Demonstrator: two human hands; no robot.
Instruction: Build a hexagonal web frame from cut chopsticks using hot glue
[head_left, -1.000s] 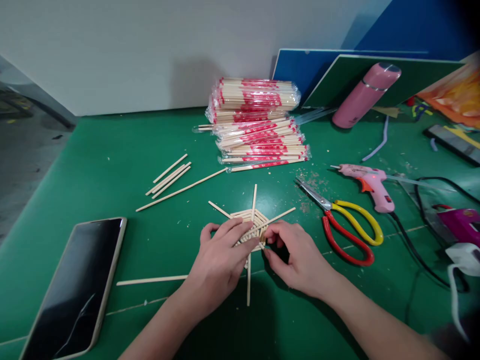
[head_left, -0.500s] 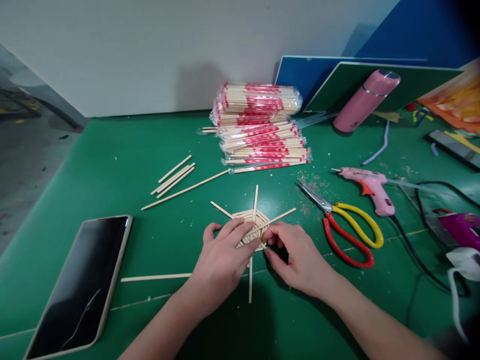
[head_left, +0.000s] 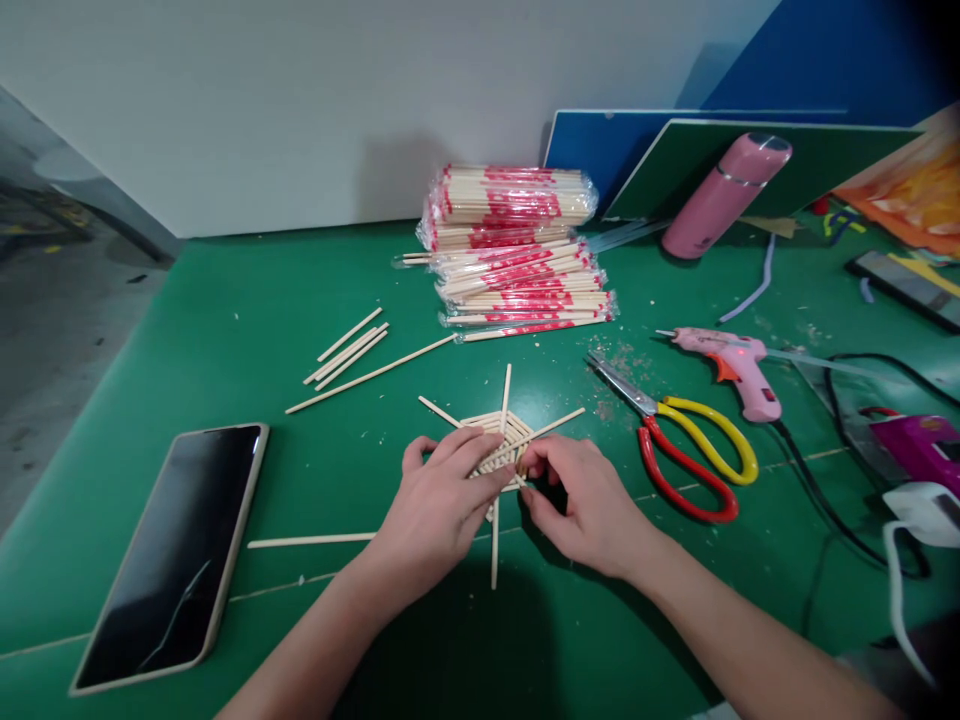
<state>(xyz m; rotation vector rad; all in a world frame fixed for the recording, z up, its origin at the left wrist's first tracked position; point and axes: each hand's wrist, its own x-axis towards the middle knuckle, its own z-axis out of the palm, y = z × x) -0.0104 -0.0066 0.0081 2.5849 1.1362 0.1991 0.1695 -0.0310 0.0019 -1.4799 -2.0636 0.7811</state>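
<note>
One spread left hand [head_left: 442, 490] of yours covers the stick lattice [head_left: 516, 428] just below frame centre, presumably steadying it while your right hand [head_left: 581, 505] pinches its right edge.

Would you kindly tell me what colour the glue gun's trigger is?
The trigger is orange, in the head view.
</note>
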